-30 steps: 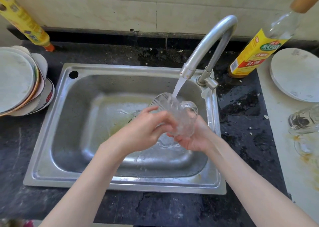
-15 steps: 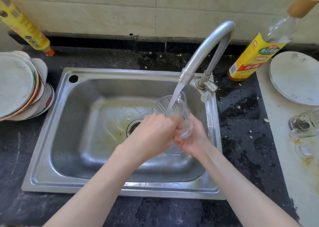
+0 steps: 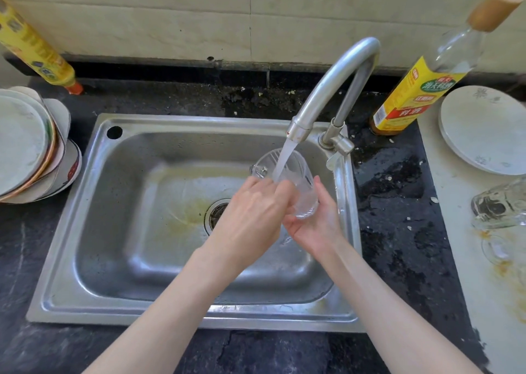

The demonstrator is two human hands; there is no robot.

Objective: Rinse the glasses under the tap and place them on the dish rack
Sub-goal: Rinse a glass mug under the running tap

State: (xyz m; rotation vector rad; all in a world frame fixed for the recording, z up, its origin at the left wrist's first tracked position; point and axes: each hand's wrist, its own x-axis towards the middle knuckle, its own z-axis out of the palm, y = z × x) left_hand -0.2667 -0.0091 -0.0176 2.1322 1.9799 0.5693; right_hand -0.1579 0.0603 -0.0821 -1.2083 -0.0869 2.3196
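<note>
A clear glass mug (image 3: 296,180) is held over the steel sink (image 3: 119,260), mouth tilted up under the tap (image 3: 327,95). Running water falls straight into it. My right hand (image 3: 316,223) cups the mug's base from below and the right, fingers curled round it. My left hand (image 3: 253,214) grips the mug's near side, its fingers wrapped over the wall next to the handle. Another glass mug (image 3: 498,205) lies on its side on the pale counter at the right, with a small clear glass (image 3: 495,248) just in front of it.
A stack of plates (image 3: 25,146) stands left of the sink. One white plate (image 3: 481,129) lies at the back right. A yellow-labelled bottle (image 3: 421,89) stands beside the tap, a yellow bottle (image 3: 37,52) at the back left. The dark counter right of the sink is wet.
The mug has turned from lying sideways to mouth-up under the stream. My left hand has closed further over its side. The view has tilted up slightly.
</note>
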